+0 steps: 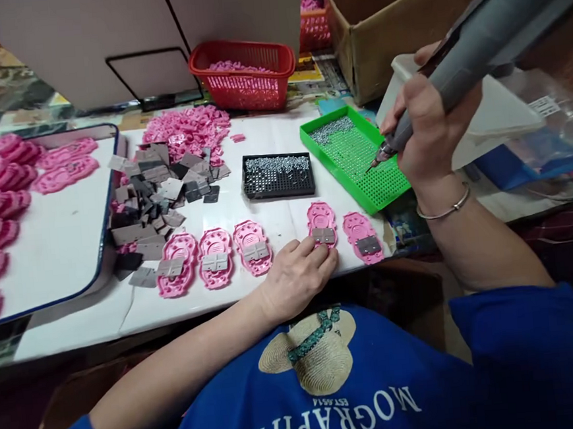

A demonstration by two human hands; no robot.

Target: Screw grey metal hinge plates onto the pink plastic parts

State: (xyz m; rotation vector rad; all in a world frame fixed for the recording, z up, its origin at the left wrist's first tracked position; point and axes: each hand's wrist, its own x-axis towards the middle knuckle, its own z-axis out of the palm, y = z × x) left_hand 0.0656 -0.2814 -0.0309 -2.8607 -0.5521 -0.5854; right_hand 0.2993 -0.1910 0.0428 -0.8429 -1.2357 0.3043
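Left fingers touch a rounded pink plastic casing.

The pink casings look like glossy plastic, the grey plates smooth, the electric screwdriver matt, the worktop shiny, the carton dull cardboard.

- Basket behind the screw box
- Screw tray right of the screw box
- Plate pile left of it
- Shells in a row before it

An assembly workshop
Screws lie in a green tray beside the right hand's power screwdriver; pink parts are heaped beyond the left hand.
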